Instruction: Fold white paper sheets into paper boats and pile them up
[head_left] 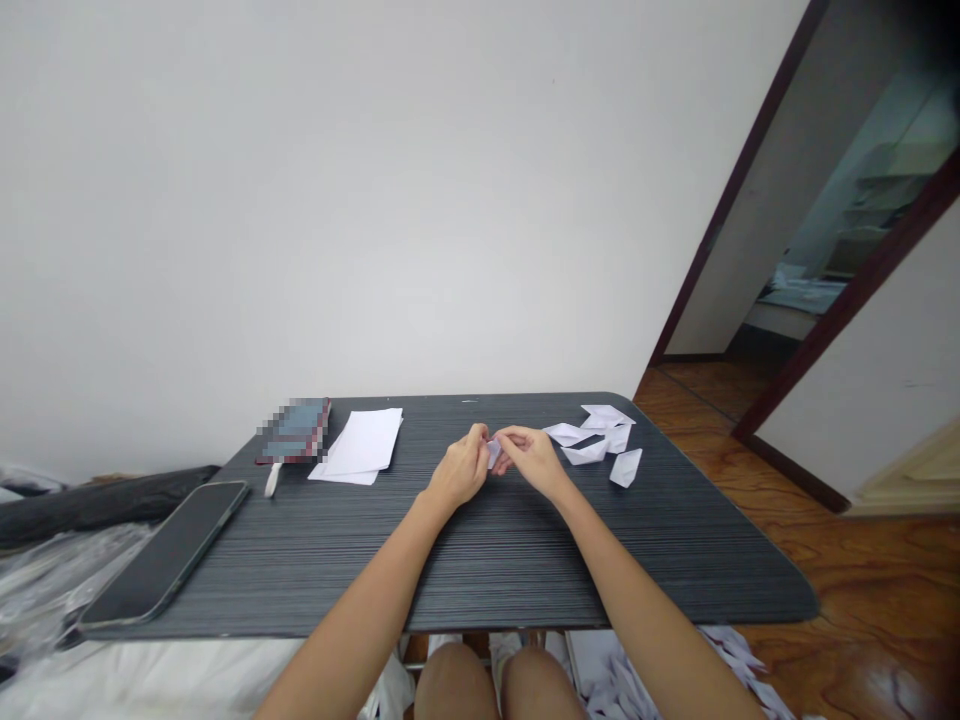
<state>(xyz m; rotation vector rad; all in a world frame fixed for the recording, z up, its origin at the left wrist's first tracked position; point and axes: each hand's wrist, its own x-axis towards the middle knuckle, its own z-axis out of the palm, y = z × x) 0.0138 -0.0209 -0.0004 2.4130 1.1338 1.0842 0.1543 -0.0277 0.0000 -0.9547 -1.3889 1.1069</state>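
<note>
Between my hands, over the middle of the dark table, is a small piece of folded white paper (493, 454). My left hand (460, 468) grips it from the left, fingers curled. From the other side my right hand (529, 457) pinches it with the fingertips. Most of the paper is hidden behind my fingers, so its full shape does not show. Just right of my right hand lie several folded white paper pieces (588, 452), some overlapping. A small stack of flat white paper sheets (365, 442) rests to the left of my hands.
The dark, ribbed table (517, 570) stands against a white wall. At its left edge lie a phone (169, 550) and a blurred booklet-like item (296, 430) with a white strip (273, 480). More folded papers (619, 690) are heaped below the table.
</note>
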